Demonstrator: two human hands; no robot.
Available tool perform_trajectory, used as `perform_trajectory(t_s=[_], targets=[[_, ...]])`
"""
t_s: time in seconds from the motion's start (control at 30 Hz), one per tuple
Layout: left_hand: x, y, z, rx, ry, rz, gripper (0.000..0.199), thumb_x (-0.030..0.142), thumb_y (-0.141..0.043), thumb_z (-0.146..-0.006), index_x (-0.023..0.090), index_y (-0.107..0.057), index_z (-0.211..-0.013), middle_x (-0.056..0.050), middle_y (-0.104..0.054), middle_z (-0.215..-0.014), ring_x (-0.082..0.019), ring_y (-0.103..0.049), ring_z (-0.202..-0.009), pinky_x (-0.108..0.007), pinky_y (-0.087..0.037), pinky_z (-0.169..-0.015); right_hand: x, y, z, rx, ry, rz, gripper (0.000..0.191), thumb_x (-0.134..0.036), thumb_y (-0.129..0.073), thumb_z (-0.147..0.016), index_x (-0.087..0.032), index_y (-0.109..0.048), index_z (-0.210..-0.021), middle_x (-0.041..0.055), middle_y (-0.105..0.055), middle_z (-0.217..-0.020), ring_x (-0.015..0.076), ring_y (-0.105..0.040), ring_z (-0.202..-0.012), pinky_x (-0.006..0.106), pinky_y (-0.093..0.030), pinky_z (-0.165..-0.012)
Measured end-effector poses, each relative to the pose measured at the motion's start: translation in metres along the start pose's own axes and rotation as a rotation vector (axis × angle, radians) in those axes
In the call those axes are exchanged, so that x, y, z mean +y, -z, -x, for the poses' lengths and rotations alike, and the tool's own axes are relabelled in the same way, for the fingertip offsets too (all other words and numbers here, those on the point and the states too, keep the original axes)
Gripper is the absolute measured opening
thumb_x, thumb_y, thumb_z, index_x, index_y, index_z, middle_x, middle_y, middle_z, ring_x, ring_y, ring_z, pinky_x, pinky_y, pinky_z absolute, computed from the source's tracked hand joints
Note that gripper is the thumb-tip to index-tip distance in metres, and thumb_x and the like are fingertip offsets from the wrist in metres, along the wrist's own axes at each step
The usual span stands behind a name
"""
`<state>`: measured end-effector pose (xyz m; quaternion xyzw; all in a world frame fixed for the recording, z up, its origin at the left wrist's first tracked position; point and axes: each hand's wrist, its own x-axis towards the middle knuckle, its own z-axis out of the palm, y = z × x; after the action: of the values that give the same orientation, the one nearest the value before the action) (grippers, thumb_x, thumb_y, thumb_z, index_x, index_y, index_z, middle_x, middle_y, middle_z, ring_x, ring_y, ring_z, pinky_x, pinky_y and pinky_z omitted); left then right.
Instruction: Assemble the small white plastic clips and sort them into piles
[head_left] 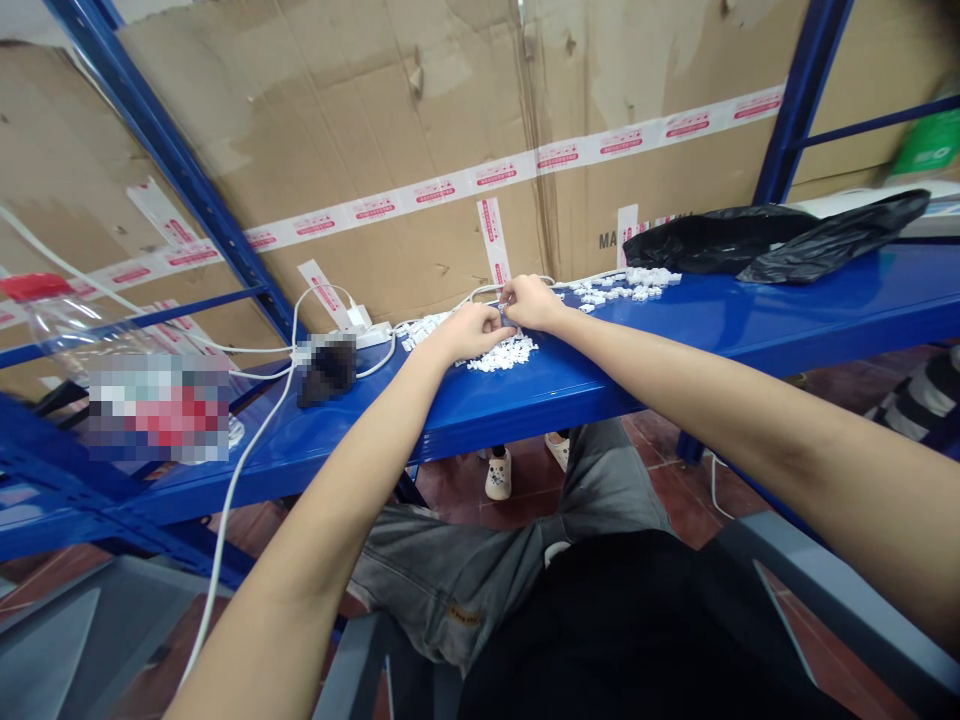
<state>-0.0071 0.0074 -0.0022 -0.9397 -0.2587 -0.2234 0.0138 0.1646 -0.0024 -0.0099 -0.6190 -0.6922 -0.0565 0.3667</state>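
Observation:
My left hand (478,330) and my right hand (531,303) meet over the blue shelf (540,385), fingertips close together. Both are closed in a pinch around something small between them, too small to make out. Right below them lies a heap of small white plastic pieces (504,355). More white pieces (426,330) lie to the left, partly hidden behind my left hand. Farther right, past my right hand, another loose group of white pieces (630,287) is spread near the back of the shelf.
A black plastic bag (720,240) lies at the back right. On the left are a power strip (373,335), a white cable (255,430), a dark blurred object (328,368) and a clear bottle with a red cap (37,288). Taped cardboard (420,130) walls the back.

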Motion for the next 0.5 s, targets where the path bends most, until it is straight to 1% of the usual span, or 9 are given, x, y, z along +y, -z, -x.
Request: perform_trajectory(t_s=[0.13,0.33,0.5], targets=[[-0.0013,-0.0006,-0.0002,0.005,-0.004,0.029,0.038,0.044,-0.066,-0.085,0.018,-0.053,-0.060,0.001,-0.054,-0.055,-0.014,-0.048,-0.053,-0.030,-0.031,-0.056,0.0004,0.0001,-0.0001,-0.006,-0.001,-0.006,0.028,-0.014,-0.066,-0.073,-0.014,-0.076,-0.099,0.0123,-0.073,-0.099,0.0266,-0.066,-0.093,0.033,-0.051,-0.085],[0.0024,0.0007,0.0011,0.000,0.007,0.065,0.034,0.040,-0.066,-0.085,0.019,-0.052,-0.062,0.001,-0.052,-0.054,-0.014,-0.047,-0.052,-0.030,-0.031,-0.055,-0.0001,0.0006,0.0003,-0.012,-0.001,-0.012,0.030,-0.013,-0.065,-0.071,-0.014,-0.076,-0.100,0.0120,-0.072,-0.100,0.0254,-0.065,-0.089,0.032,-0.050,-0.082],[0.0027,-0.0004,0.0010,0.002,0.013,0.063,0.037,0.047,-0.065,-0.084,0.019,-0.052,-0.063,0.001,-0.054,-0.056,-0.015,-0.049,-0.054,-0.030,-0.031,-0.055,-0.0011,0.0008,0.0005,-0.017,-0.003,-0.003,0.029,-0.013,-0.066,-0.071,-0.014,-0.076,-0.098,0.0114,-0.072,-0.095,0.0250,-0.064,-0.087,0.032,-0.049,-0.082]])
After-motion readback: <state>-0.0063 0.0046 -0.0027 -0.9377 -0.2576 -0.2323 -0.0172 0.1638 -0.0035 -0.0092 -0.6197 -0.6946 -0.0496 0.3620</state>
